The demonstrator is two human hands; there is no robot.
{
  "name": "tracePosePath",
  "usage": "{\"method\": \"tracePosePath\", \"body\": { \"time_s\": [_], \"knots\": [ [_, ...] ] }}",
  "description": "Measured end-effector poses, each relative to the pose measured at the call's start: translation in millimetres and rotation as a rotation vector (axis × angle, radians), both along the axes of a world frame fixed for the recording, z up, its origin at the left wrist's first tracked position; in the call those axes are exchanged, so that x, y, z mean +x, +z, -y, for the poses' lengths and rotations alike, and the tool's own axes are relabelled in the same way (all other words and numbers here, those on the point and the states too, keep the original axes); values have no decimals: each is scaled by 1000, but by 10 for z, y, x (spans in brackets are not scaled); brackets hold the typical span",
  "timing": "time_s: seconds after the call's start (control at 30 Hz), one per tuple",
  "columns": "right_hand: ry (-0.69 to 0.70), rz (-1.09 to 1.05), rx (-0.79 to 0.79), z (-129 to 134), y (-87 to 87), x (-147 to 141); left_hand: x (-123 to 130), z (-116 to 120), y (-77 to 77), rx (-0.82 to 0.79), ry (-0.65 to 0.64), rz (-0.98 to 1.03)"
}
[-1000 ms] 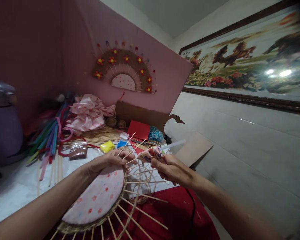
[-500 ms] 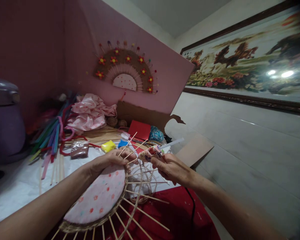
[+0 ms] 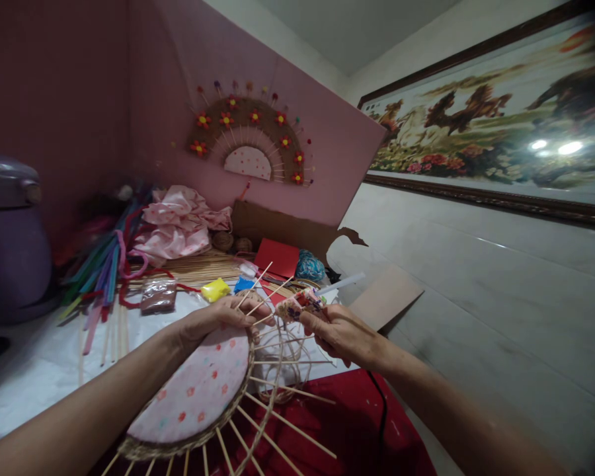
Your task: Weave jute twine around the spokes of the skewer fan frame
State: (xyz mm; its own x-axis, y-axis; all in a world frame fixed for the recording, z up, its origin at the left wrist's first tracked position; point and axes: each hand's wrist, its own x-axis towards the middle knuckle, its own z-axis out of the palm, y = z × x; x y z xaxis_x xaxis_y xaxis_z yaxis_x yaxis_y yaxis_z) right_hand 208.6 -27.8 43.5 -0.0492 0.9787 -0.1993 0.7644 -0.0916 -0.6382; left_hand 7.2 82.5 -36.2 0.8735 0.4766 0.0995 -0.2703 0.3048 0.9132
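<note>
Left hand (image 3: 218, 322) rests on the top edge of the fan piece (image 3: 193, 390), fingers pinched shut on the sticks (image 3: 258, 294) that stick out there. The fan piece is a pink dotted half-disc with a braided rim and thin sticks radiating out; it is held low centre, over the red cloth (image 3: 361, 430) at the table's near edge.

Right hand (image 3: 340, 330) is just right of the left one, clamped on a glue gun (image 3: 305, 301) with a patterned body; its white glue stick (image 3: 340, 284) points up-right. The gun's nozzle end sits right by the left fingertips and the sticks; contact not clear.

Loose twine (image 3: 282, 357) coils between the two hands, under the sticks.

Behind: finished fan (image 3: 250, 135) on the pink board, pink fabric (image 3: 178, 225), coloured strips (image 3: 102, 271), red card (image 3: 277, 256), cardboard (image 3: 387, 294) on the table (image 3: 39, 370). Framed picture (image 3: 486, 119) on the right wall.
</note>
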Motion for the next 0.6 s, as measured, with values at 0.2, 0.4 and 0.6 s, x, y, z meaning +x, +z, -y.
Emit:
{"method": "tracePosePath", "body": {
  "time_s": [0.2, 0.4, 0.6],
  "knots": [
    [-8, -8, -13, -6, -15, 4, 0, -6, -4, -16, 1, 0],
    [-27, 0, -13, -17, -26, 13, 4, -29, -37, 10, -19, 19],
    [-40, -2, -23, -11, -19, 7, 2, -31, -41, 8, -17, 9]
  ]
}}
